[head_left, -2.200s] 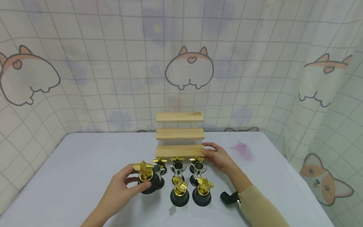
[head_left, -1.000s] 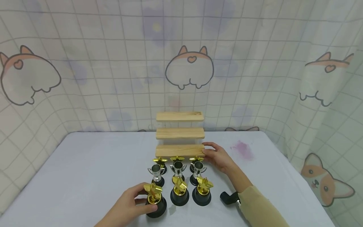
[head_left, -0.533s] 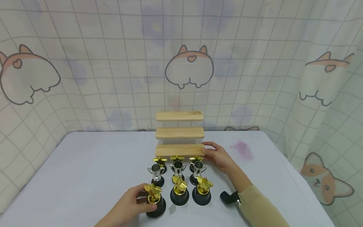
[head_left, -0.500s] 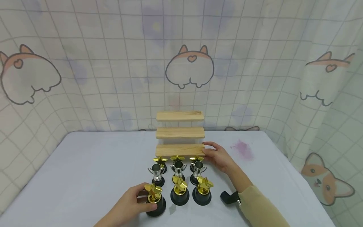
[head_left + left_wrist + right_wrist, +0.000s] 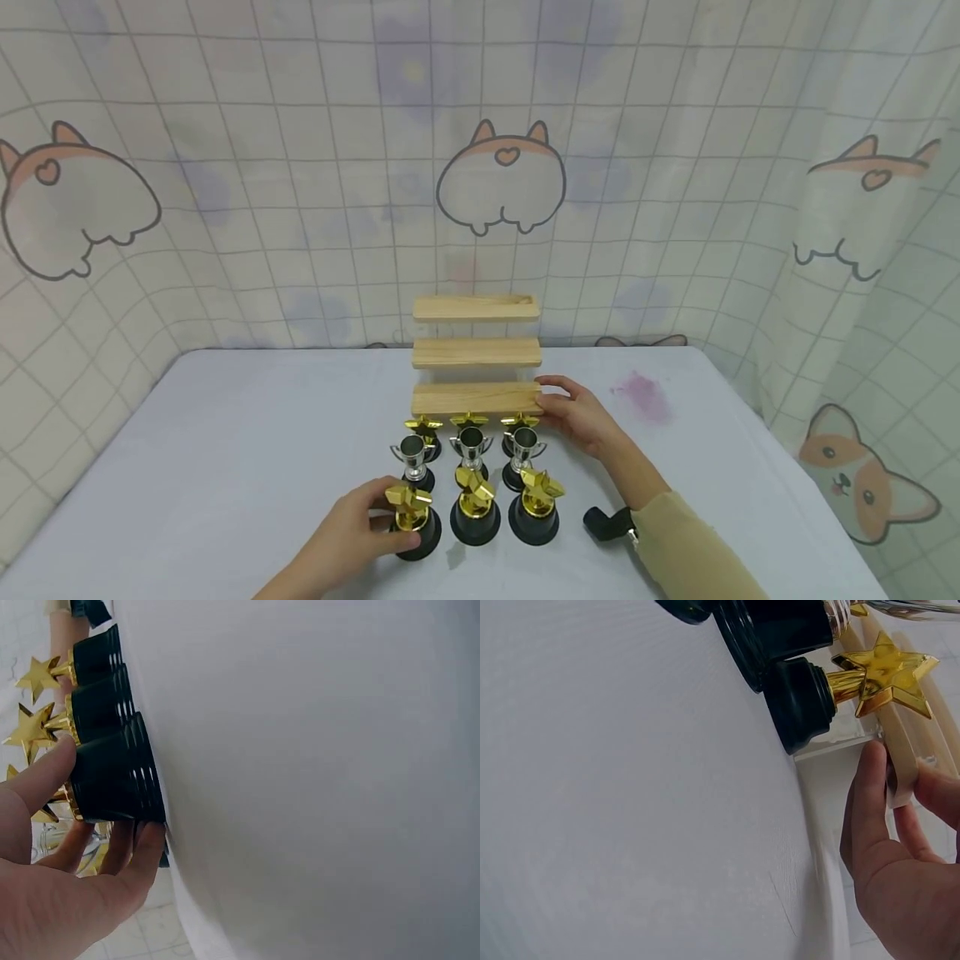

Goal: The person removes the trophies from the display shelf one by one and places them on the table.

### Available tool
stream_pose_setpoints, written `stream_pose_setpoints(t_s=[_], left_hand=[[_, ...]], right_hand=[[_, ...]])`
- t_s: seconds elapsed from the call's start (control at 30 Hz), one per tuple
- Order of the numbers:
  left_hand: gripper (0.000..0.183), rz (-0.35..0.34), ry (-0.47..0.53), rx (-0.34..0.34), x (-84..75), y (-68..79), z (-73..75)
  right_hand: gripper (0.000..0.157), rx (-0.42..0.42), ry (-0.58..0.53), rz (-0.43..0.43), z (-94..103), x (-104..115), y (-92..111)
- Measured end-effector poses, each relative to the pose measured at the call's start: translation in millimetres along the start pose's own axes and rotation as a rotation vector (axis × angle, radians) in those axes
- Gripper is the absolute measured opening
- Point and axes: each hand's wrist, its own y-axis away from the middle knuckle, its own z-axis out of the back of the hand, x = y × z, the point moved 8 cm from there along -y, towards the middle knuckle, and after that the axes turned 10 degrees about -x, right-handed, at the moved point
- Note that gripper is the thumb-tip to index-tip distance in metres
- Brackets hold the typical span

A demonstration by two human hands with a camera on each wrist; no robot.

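Observation:
In the head view my left hand (image 5: 348,533) holds a gold star trophy (image 5: 426,535) by its black base, thumb on the near side, at the left of the front row. The left wrist view shows this base (image 5: 112,776) upright at the table surface, in line with two more star trophies (image 5: 101,709). My right hand (image 5: 585,423) pinches the right end of the lowest wooden shelf board (image 5: 476,400). From the right wrist, the thumb and fingers of that hand (image 5: 907,889) lie on either side of the board end (image 5: 901,769), near a smaller star trophy (image 5: 889,675).
Behind the front row stand silver cups (image 5: 412,450) and, farther back, smaller gold star trophies (image 5: 423,425). Two more boards (image 5: 476,352) rise in steps behind. A black object (image 5: 606,523) lies by the right sleeve on the white table (image 5: 247,450).
My left hand has brought the star trophy from beside the left silver cup to the front row, then shifted it slightly back, level with its neighbours. My right hand has stayed put.

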Motion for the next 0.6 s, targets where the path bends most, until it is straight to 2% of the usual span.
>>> stream_pose_setpoints(t_s=[0.17, 0.33, 0.4, 0.6], left_hand=[[0.054, -0.019, -0.079, -0.037, -3.3, -2.9, 0.8], [0.052, -0.095, -0.209, -0.017, -11.5, -5.6, -2.4], [0.051, -0.131, -0.230, -0.009, -14.7, -5.4, -2.5], [0.058, -0.169, -0.256, 0.031, -15.1, -1.5, 4.1]], right_hand=[[0.049, 0.000, 0.020, 0.006, 0.8, 4.8, 0.2], [0.048, -0.005, 0.075, 0.015, 4.6, 6.5, 1.7], [0.047, -0.009, 0.121, 0.034, 6.6, 7.3, 2.5], [0.046, -0.053, 0.330, 0.147, 13.2, 13.2, 6.6]])
